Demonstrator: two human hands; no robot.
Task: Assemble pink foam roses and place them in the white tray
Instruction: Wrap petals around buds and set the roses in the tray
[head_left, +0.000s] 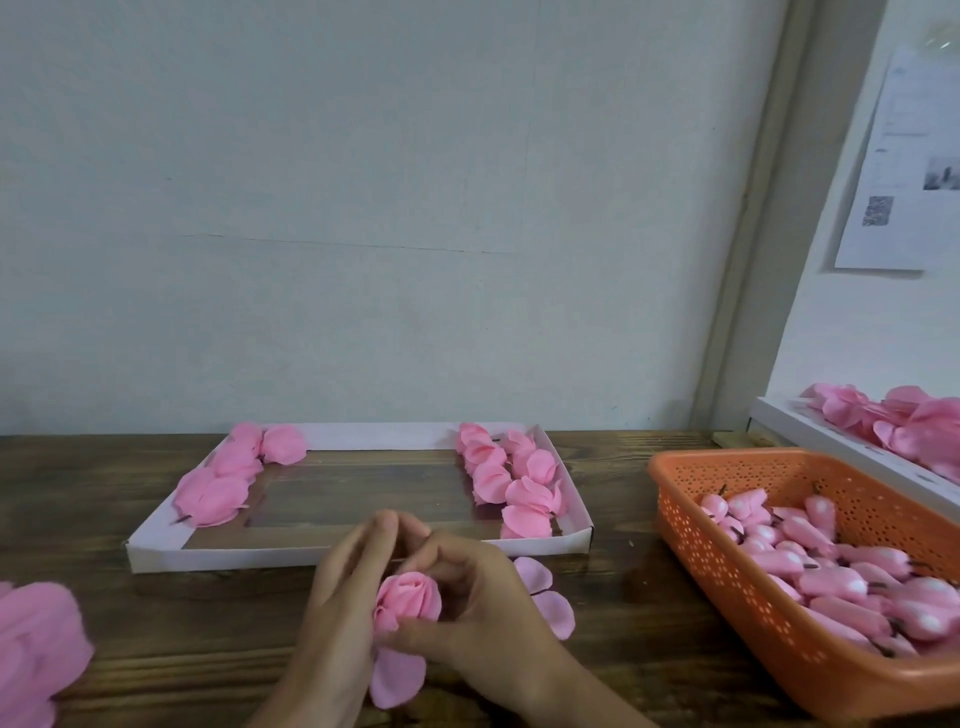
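Both hands work on one pink foam rose (409, 600) just in front of the white tray (322, 553). My left hand (343, 587) cups its left side, fingers upright beside the bud. My right hand (480, 608) pinches it from the right, thumb under the bud. A loose petal (397, 675) hangs below the rose. The tray holds finished roses in a left row (218, 491) and in two right rows (511, 480).
An orange perforated basket (727, 571) of pink buds (841, 566) stands at the right. Behind it, a white tray (810, 431) holds loose petals. More petals lie by my right hand (550, 597) and in a pile at the left edge (31, 644). A wall stands behind the wooden table (156, 623).
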